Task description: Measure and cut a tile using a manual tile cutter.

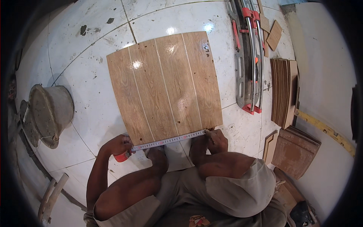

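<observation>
A large wood-patterned floor tile [172, 87] with pale lengthwise lines lies flat in front of me. Along its near edge stretches the white blade of a tape measure [170, 140]. At the tile's near left corner my left hand [120, 144] is closed on the tape measure, whose red case shows just below the fingers. By the near right corner my right hand [217, 140] is closed, its fingers pinching the free end of the blade. Fingers partly cover that end.
A tile cutter [249, 60] with metal rails and red ends lies at right. Beyond it are offcuts [274, 36], stacked tiles [281, 92], a yellow level [326, 132] and a brown tile [297, 153]. A cement-stained bucket [56, 109] lies at left. My feet are close to the tile's near edge.
</observation>
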### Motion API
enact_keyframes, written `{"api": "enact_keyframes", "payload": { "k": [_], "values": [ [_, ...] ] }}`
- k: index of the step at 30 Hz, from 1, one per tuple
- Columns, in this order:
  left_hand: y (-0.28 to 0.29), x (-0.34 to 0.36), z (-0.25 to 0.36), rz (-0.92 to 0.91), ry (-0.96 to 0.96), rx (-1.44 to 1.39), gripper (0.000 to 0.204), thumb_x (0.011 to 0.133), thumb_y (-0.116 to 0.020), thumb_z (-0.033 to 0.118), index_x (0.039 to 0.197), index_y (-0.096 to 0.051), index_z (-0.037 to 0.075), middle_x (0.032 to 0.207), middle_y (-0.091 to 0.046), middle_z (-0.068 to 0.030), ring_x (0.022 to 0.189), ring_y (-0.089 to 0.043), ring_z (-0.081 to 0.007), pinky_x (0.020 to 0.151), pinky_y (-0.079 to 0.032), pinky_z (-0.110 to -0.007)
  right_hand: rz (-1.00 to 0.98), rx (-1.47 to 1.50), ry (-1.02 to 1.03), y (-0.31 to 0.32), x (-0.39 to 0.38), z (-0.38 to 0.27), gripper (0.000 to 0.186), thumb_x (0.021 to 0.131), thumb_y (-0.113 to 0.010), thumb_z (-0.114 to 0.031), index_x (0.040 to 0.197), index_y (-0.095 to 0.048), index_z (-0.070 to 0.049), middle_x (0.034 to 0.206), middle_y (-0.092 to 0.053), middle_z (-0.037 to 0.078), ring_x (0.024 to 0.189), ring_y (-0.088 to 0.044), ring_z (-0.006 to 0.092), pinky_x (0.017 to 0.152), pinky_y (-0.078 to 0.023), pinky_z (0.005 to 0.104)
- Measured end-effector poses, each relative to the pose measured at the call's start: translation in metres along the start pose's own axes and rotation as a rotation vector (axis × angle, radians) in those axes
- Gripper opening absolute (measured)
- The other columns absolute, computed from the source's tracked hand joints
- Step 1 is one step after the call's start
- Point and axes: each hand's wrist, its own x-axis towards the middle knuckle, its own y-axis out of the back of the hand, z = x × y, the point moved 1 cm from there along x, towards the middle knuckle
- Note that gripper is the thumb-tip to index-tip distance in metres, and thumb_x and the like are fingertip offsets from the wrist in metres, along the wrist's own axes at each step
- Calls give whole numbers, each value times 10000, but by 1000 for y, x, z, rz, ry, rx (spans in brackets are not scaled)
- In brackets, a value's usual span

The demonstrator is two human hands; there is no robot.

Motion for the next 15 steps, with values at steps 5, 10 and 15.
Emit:
{"api": "enact_keyframes", "payload": {
  "k": [5,10,15],
  "values": [
    [2,-4,2,13,84,-67,119,919,-543,54,930,-617,-38,875,-723,-134,746,-713,-189,716,-566,-322,-95,-110,9,-1,14,3,267,820,-684,-52,1068,-737,-135,846,-616,79,716,-664,274,595,-548,395],
    [14,-26,20,-241,128,-371,171,948,-597,122,1064,-620,-1,943,-723,-111,844,-685,-175,786,-538,-308,-144,-138,110,19,80,-16,322,792,-669,5,1086,-725,-113,859,-620,104,732,-649,297,606,-530,386],
    [12,-42,95,-48,-135,-235,730,764,-793,107,1391,-423,57,918,-579,-27,832,-573,-131,764,-478,-284,-231,-38,441,-9,161,-63,302,795,-661,-34,1088,-708,-88,912,-637,100,779,-656,270,630,-547,391]
  ]
}}
